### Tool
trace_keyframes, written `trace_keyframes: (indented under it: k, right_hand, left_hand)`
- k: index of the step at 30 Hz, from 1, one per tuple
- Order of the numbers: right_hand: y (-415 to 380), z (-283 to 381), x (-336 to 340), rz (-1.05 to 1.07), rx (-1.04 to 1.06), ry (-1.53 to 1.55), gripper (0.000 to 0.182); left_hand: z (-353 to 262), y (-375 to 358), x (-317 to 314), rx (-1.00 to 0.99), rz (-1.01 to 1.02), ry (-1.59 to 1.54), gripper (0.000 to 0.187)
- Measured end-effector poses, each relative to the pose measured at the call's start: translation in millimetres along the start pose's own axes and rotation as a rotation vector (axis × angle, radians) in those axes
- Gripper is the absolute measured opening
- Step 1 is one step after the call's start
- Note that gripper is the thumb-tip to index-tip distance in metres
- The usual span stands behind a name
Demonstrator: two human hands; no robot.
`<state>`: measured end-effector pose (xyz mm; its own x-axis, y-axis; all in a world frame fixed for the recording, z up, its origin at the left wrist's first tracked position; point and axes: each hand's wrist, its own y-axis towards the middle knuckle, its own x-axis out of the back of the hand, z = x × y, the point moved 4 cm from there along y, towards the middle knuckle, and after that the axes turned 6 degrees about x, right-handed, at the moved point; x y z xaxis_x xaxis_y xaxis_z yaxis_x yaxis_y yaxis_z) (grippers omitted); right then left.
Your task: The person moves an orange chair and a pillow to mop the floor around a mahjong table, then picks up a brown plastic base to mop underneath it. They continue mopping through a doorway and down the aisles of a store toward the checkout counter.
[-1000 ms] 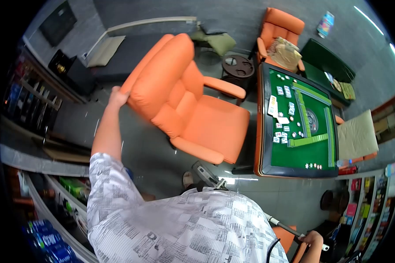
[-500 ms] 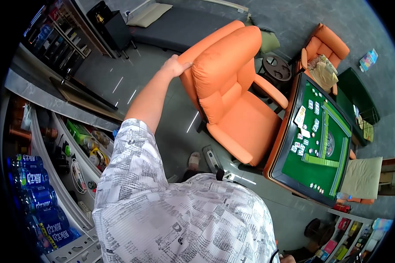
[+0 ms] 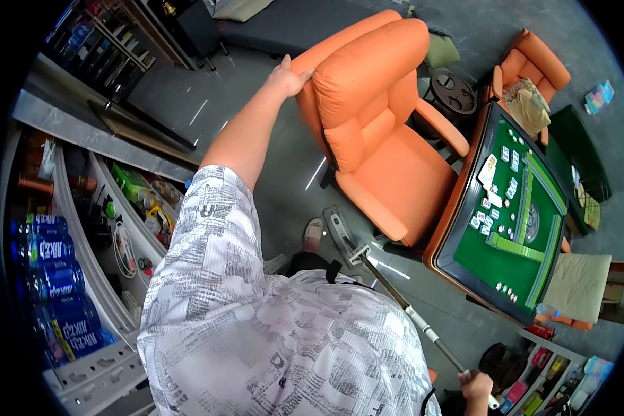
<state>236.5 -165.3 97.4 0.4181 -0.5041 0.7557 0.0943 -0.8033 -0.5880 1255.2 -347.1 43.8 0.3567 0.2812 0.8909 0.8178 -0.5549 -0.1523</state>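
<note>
At the upper middle of the head view, my left hand grips the side edge of the backrest of an orange armchair, its fingers partly hidden behind the padding. The armchair faces the mahjong table. Low on the right, my right hand is closed around the pole of a flat mop. The pole slants up to the left from this hand. Its long flat head lies on the floor beside my slippered foot, left of the armchair's base.
Mahjong tiles and cards lie on the green tabletop. Shelves with packs of blue bottles stand close on my left. Another orange armchair and a round dark side table are farther back. A shelf of boxes stands lower right.
The mop's pole and my right hand on it have come into clear view at the lower right. My left hand stays on the armchair. The view has shifted slightly.
</note>
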Motion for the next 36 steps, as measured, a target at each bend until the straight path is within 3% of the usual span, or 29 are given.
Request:
trace_keyframes:
  k: [4,7,11,13,14,15,17,20,21,23,26,29,32,36]
  right_hand:
    - [44,21,31,0.091,0.09,-0.043,0.048]
    - [58,50,27,0.187,0.131,-0.029,0.049]
    - [57,113,-3,0.329,0.145,0.113,0.046]
    - [64,144,-44,0.455,0.3,0.141,0.053]
    - [66,167,-44,0.52,0.397,0.172,0.048]
    - [67,185,-38,0.478,0.391,0.336,0.047]
    - [69,217,-22,0.486,0.364,0.52,0.049]
    - [86,264,3,0.564,0.325,0.605,0.052]
    - [98,283,11,0.579,0.33,0.612,0.053]
    - [132,333,27,0.597,0.344,0.63,0.055]
    - [200,428,49,0.586,0.37,0.581,0.058]
    - [253,495,63,0.495,0.388,0.382,0.058]
    - [271,510,70,0.46,0.457,0.314,0.066]
    - [298,457,-6,0.515,0.756,0.341,0.05]
  left_hand:
    - [17,-53,0,-0.104,0.019,-0.2,0.119]
    - [70,-83,-30,-0.02,0.056,-0.17,0.117]
    - [158,-127,-106,0.035,0.378,0.151,0.106]
    - [199,-156,-146,-0.004,0.67,0.247,0.087]
    - [218,-171,-172,-0.043,0.75,0.344,0.083]
    - [222,-192,-182,-0.057,0.936,0.402,0.081]
    - [257,-218,-242,-0.187,0.923,0.373,0.079]
    - [281,-244,-308,-0.113,1.114,0.216,0.084]
    - [275,-249,-309,-0.239,1.055,0.165,0.086]
    - [255,-251,-291,-0.058,1.176,0.201,0.084]
    - [238,-232,-272,-0.198,1.123,0.216,0.082]
    - [242,-197,-239,-0.126,0.973,0.078,0.078]
    - [291,-166,-213,0.064,0.78,-0.032,0.076]
    - [387,-169,-170,0.262,0.625,0.091,0.075]
